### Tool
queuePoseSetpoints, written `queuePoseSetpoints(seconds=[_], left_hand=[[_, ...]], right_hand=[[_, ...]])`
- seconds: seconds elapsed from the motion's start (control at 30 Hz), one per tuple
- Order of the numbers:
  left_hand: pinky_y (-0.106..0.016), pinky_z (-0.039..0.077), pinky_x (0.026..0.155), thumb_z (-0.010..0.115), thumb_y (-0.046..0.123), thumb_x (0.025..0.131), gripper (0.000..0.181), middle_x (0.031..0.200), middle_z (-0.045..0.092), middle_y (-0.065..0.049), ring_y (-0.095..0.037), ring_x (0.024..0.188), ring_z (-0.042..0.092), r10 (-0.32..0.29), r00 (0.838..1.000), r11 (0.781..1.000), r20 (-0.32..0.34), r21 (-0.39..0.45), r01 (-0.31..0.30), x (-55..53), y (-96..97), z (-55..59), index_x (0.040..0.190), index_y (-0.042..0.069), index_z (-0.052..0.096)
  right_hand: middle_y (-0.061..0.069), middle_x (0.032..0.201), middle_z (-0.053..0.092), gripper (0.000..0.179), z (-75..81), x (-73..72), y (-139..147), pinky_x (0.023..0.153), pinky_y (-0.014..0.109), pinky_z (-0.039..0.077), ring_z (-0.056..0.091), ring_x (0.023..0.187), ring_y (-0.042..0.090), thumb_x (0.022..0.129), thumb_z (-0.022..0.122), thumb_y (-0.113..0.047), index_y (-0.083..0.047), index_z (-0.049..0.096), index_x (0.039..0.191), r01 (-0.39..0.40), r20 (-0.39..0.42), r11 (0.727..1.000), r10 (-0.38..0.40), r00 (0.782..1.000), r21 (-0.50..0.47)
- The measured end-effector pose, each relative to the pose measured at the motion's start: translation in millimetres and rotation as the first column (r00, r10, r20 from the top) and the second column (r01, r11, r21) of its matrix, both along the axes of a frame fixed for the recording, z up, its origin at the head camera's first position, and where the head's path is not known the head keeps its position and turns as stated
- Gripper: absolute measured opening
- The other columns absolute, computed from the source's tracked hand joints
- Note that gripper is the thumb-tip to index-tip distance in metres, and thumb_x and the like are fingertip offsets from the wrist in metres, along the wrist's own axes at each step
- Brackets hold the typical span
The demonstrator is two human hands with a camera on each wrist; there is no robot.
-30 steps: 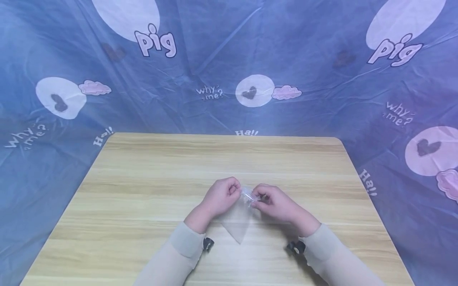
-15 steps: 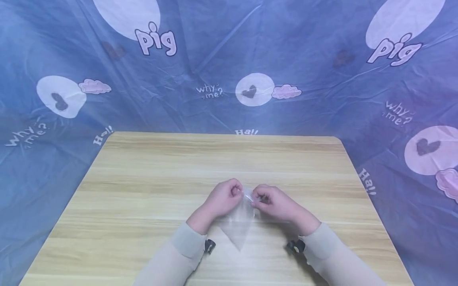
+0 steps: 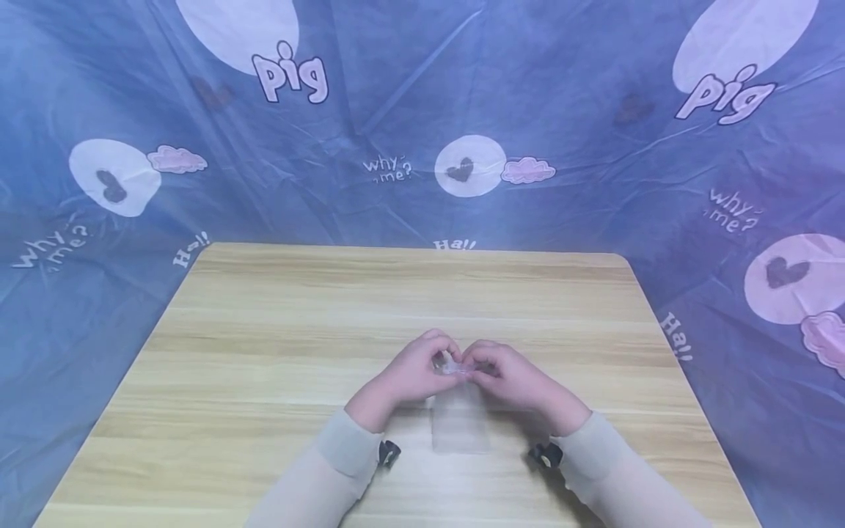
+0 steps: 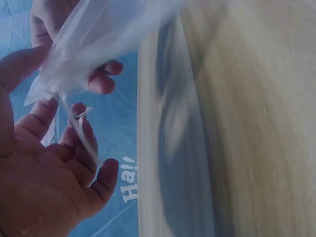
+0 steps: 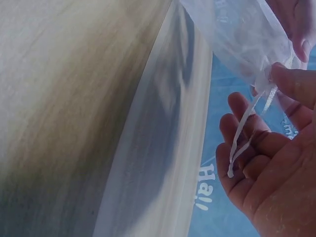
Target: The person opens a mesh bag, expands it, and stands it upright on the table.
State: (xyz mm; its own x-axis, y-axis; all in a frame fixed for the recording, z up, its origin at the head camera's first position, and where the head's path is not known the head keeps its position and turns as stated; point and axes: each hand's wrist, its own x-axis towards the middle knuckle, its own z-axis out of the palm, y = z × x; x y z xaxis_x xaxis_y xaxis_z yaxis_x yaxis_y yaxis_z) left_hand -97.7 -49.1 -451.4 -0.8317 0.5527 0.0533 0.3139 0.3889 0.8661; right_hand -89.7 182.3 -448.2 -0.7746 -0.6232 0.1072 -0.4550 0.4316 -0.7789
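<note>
- The sheer white drawstring pouch (image 3: 460, 429) hangs between and below the two hands, about midway between the table's side edges and well apart from its far edge; whether its lower end touches the tabletop, I cannot tell.
- The left hand (image 3: 412, 369) pinches the pouch's gathered neck between thumb and forefinger, its other fingers loosely curved.
- The right hand (image 3: 513, 375) pinches the same neck from the other side, thumb against fingers, the remaining fingers half curled.
- Thin white cords (image 5: 237, 131) trail from the neck; in the right wrist view a knotted end lies before the right hand's fingers.
- The pale wood-grain rectangular table (image 3: 297, 308) has rounded far corners.
- Beyond its far and side edges hangs a blue printed cloth (image 3: 396, 95) with white lettering and pink clouds.
- Pale grey sleeves (image 3: 310, 477) cover both forearms.
</note>
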Motion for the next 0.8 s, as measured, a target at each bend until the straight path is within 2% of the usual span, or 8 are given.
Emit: queuePoseSetpoints(seconds=[0.2, 0.43, 0.8], left_hand=[[-0.033, 0.051, 0.087, 0.087, 0.027, 0.086, 0.024, 0.106, 0.063, 0.006, -0.013, 0.098, 0.059, -0.025, 0.999, 0.999, 0.032, -0.023, 0.026, 1.1, 2.7, -1.5, 0.088, 0.019, 0.064], [-0.029, 0.051, 0.082, 0.089, 0.026, 0.085, 0.026, 0.102, 0.063, 0.005, -0.011, 0.091, 0.057, -0.044, 0.999, 0.998, 0.008, -0.036, 0.045, 1.4, 0.8, -2.3, 0.084, 0.017, 0.064], [-0.03, 0.049, 0.083, 0.091, 0.026, 0.084, 0.031, 0.098, 0.059, 0.007, -0.011, 0.091, 0.055, -0.046, 0.999, 0.998, 0.01, -0.046, 0.046, 1.3, -3.9, -1.6, 0.08, 0.017, 0.061]], right_hand=[[0.0, 0.112, 0.073, 0.014, 0.7, 1.6, -0.7, 0.1, 0.045, 0.056, 0.068, 0.11, 0.024, 0.097, 0.071, 0.0, -0.014, 0.073, 0.097, 0.007, 0.011, 1.0, -0.006, 1.0, -0.026], [-0.001, 0.111, 0.073, 0.016, 1.6, 2.4, -2.0, 0.1, 0.045, 0.056, 0.067, 0.11, 0.022, 0.095, 0.072, 0.001, -0.015, 0.073, 0.095, -0.002, 0.011, 0.999, 0.002, 1.0, -0.033], [0.003, 0.112, 0.072, 0.022, 1.1, 2.8, -1.1, 0.094, 0.042, 0.059, 0.067, 0.107, 0.024, 0.091, 0.068, 0.007, -0.015, 0.071, 0.091, -0.024, 0.031, 0.998, 0.026, 0.999, -0.054]])
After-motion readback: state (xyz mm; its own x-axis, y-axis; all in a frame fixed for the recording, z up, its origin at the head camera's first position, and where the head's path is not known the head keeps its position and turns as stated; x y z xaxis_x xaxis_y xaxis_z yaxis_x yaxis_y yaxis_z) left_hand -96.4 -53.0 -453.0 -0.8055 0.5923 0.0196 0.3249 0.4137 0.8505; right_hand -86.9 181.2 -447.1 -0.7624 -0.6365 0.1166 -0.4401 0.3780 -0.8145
